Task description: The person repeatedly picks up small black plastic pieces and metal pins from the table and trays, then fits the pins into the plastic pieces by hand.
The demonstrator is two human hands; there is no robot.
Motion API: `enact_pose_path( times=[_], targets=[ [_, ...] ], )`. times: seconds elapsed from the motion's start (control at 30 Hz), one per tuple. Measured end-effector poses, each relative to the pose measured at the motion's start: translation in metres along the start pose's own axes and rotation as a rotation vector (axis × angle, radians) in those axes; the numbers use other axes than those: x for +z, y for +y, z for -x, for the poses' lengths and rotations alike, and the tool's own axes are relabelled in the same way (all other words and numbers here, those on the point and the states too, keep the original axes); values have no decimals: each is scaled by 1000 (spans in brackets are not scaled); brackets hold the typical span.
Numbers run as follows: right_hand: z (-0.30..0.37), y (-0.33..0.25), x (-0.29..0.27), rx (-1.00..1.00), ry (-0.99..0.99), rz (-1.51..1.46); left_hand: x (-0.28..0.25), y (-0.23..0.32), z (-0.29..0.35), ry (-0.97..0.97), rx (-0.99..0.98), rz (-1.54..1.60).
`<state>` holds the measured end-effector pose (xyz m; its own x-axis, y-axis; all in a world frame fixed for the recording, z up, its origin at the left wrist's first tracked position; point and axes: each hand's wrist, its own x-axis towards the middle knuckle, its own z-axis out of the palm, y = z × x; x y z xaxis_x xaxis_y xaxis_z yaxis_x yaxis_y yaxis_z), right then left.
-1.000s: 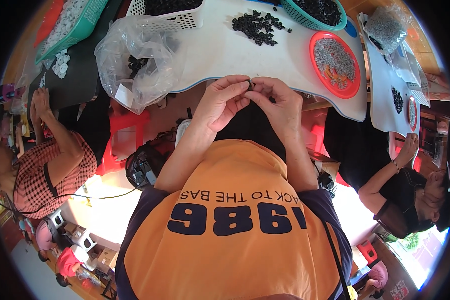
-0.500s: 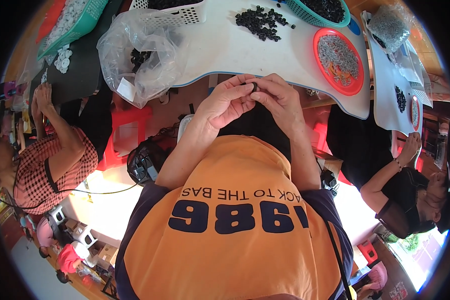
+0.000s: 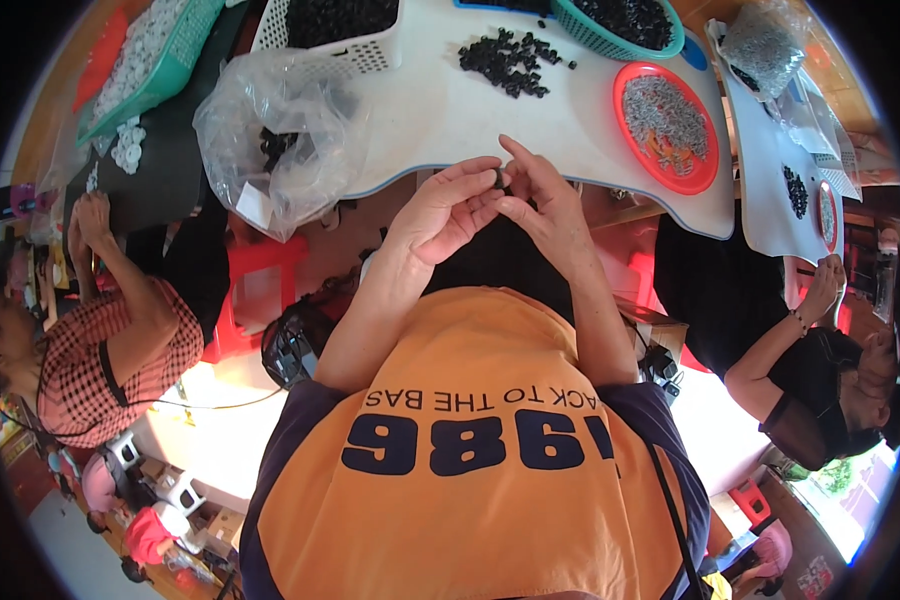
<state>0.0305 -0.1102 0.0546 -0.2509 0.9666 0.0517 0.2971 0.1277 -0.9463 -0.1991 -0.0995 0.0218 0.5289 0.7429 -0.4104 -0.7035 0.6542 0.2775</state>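
Note:
My left hand point(image 3: 452, 212) is closed in a pinch on a small black part point(image 3: 500, 179), held just off the near edge of the white table point(image 3: 420, 120). Close beside it, my right hand point(image 3: 548, 212) is open, its index finger stretched out and its thumb near the left fingertips. Beyond them on the tabletop lies a loose pile of small black parts point(image 3: 510, 65). To the right of that, a round red tray point(image 3: 625, 115) holds many small silvery metal pieces. Exactly what the pinched part is cannot be made out.
At the left of the table sits a clear plastic bag point(image 3: 225, 110) with black parts inside. A white perforated basket point(image 3: 382, 50) and a green basket point(image 3: 595, 38), both of black parts, stand at the back. Co-workers sit on both sides at other tables.
My right hand has loosened from the black part, its index finger lifting away and straightening. The left hand keeps its pinch. The view has shifted slightly.

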Motion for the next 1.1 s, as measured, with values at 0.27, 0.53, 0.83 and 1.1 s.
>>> enact_pose_path(
  times=[0.27, 0.53, 0.83, 1.1],
  targets=[
    [22, -43, -59, 109, 58, -93, 101, 169, -78, 79, 552, 204],
    [-40, 55, -220, 0, 228, 384, 156, 60, -118, 100, 341, -84],
    [-200, 183, -260, 168, 328, 956, 143, -40, -44, 189, 96, -280],
    [-143, 83, -204, -18, 380, 435, 132, -31, -38, 202, 167, -397]
  ],
)
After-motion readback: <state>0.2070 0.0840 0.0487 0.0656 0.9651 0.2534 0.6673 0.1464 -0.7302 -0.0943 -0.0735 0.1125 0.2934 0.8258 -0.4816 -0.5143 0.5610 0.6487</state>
